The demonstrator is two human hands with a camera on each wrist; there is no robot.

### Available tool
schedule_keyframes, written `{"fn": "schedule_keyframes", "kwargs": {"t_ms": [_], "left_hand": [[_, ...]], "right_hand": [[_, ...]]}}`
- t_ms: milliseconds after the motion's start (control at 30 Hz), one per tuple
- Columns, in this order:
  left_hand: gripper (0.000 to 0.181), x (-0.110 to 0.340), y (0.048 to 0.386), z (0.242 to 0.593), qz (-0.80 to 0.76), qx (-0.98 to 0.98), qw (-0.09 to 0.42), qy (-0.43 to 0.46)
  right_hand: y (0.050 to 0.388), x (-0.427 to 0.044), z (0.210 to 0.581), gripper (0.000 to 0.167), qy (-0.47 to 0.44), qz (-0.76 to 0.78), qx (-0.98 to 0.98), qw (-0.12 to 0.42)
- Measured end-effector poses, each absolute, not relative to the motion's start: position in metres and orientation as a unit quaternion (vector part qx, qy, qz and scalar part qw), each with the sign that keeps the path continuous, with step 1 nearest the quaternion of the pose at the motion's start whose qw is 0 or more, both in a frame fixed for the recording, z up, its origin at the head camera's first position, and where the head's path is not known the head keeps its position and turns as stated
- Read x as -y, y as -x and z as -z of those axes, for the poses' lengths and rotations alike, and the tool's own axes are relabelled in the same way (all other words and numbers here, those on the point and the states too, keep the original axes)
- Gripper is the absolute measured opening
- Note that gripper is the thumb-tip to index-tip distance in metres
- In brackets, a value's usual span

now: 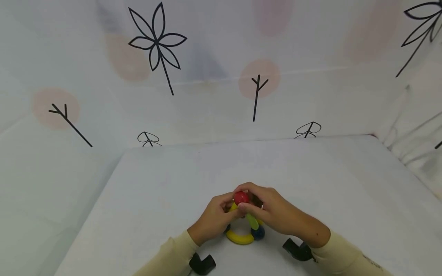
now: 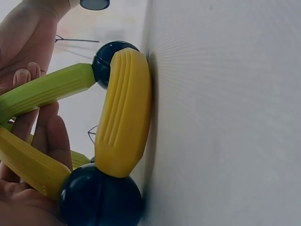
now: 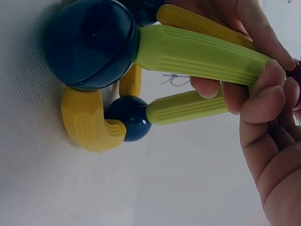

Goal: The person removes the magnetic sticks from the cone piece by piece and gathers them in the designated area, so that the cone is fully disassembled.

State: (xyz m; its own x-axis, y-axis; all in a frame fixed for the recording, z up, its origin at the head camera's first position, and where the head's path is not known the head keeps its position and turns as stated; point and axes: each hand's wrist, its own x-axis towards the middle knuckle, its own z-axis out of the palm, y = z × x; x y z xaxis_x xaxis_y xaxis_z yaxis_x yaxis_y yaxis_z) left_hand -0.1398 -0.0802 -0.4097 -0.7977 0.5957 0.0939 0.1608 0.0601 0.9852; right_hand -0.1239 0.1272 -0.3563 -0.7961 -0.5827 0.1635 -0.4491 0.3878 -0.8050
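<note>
A frame of magnetic rods and balls stands on the white table, with curved yellow pieces [image 1: 239, 239] and dark blue balls [image 1: 258, 232] forming its base. Light green rods [image 3: 202, 54] and a yellow rod [image 2: 33, 162] slope up from the base to a red ball [image 1: 241, 197] at the top. My right hand [image 1: 276, 209] pinches the red ball between thumb and index finger, close to the green rod's upper end. Fingers of my left hand [image 1: 215, 217] curl round the yellow rod just below the ball. Their exact contact points are partly hidden.
Two black elbow-shaped pieces lie on the table [image 1: 155, 184]: one black piece [image 1: 202, 264] by the left sleeve, another black piece [image 1: 297, 250] under the right wrist. A pale curtain [image 1: 207, 107] with drawn plants hangs behind the table's far edge.
</note>
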Motion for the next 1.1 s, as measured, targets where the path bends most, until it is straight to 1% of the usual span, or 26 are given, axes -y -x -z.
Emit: {"fn": "schedule_keyframes", "kwargs": {"t_ms": [233,367,467,567,767,867,933,967,1100], "left_hand": [[0.035,0.079,0.139,0.411,-0.638,-0.702,0.191,-0.252],[0.037,0.079,0.138,0.411,-0.642,-0.698,0.193,-0.251],[0.04,0.08,0.138,0.411,-0.643,-0.697,0.192,-0.252],[0.043,0.08,0.139,0.411,-0.645,-0.695,0.193,-0.252],[0.046,0.079,0.14,0.407,-0.634,-0.711,0.2,-0.229],[0.047,0.078,0.14,0.406,-0.632,-0.714,0.202,-0.222],[0.047,0.078,0.139,0.404,-0.632,-0.717,0.202,-0.216],[0.048,0.078,0.139,0.404,-0.631,-0.718,0.201,-0.215],[0.048,0.08,0.139,0.403,-0.626,-0.724,0.198,-0.214]], "right_hand": [[0.121,-0.128,0.355,0.036,0.285,0.447,-0.841,0.109],[0.119,-0.127,0.355,0.036,0.289,0.442,-0.844,0.097],[0.119,-0.128,0.354,0.034,0.287,0.444,-0.846,0.066],[0.119,-0.13,0.351,0.032,0.273,0.45,-0.85,0.023],[0.132,-0.142,0.351,0.036,0.212,0.425,-0.876,-0.086],[0.143,-0.151,0.357,0.037,0.179,0.392,-0.895,-0.116],[0.151,-0.156,0.363,0.037,0.164,0.375,-0.906,-0.11],[0.155,-0.159,0.366,0.037,0.157,0.369,-0.911,-0.098],[0.168,-0.165,0.377,0.039,0.151,0.344,-0.926,-0.029]]}}
